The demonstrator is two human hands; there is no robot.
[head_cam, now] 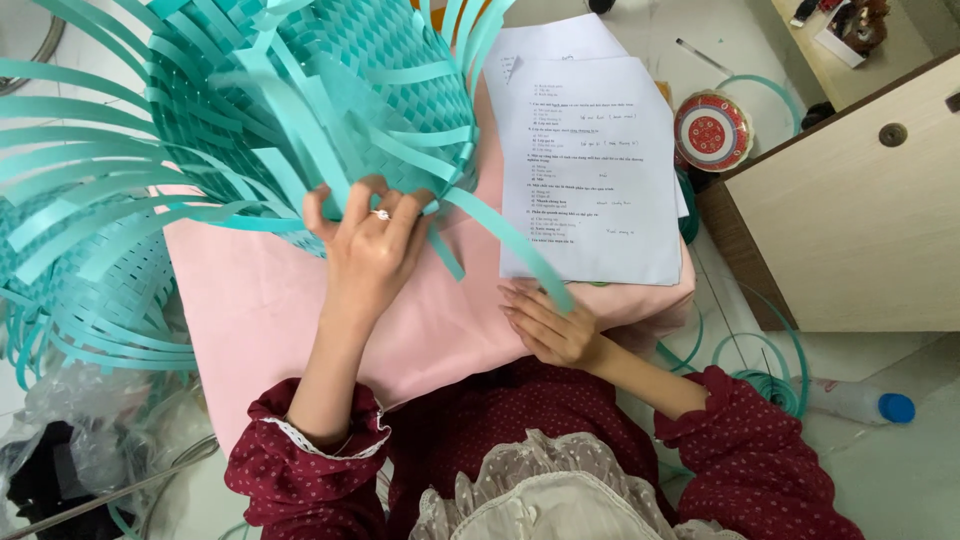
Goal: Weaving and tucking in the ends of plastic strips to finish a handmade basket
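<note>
A person in dark red dotted sleeves sits over a pink cloth-covered surface [300,300], seen from above. The left hand [372,245] reaches up from the near edge, wrist straight, fingers spread and curled onto the lower rim of a half-woven teal basket [300,90], pinching its loose strips; a ring shows on one finger. The basket is tilted over the far left part of the pink surface, its unwoven strips fanning outward, and its top is cut off by the frame. The right hand [550,325] lies flat near the right near corner, fingers loosely extended and empty, fingertips touching one long teal strip [510,245] that slants down from the basket, just below a stack of printed paper sheets [600,170].

A second teal woven piece [80,280] sits off the left edge, partly hidden behind the basket. How many sheets are stacked is hard to tell; at least two show. On the floor right lie one round red patterned tin [712,130], one clear bottle with a blue cap [860,402], and coiled teal strip [770,385] beside a wooden cabinet [860,210].
</note>
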